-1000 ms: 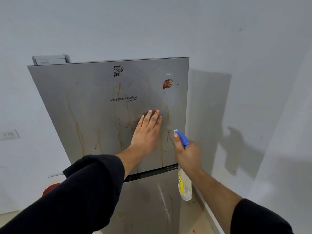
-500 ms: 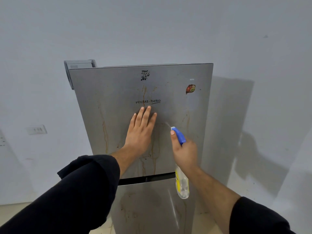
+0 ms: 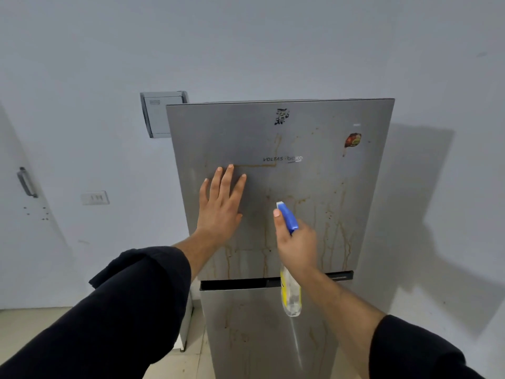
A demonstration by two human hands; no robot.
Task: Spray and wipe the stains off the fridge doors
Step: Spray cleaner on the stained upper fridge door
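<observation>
— What are your hands doing?

— My left hand lies flat on the upper fridge door, left of centre in the frame. Its fingers are straight and a little spread, and I can see nothing held under it. Just right of it, my right hand is curled round the neck of the spray bottle. The blue nozzle head points up at the door, and the clear body hangs down across the gap between the two doors.

— And the stains?

— Brown drip stains run down the upper door, thickest right of the bottle. One thin line sits level with the tips of my left fingers. Fainter streaks mark the lower fridge door at bottom centre.

— Anything else around?

— A red sticker sits near the door's upper right corner. A grey box hangs on the wall behind the fridge's upper left corner, and there is a switch plate at left.
</observation>
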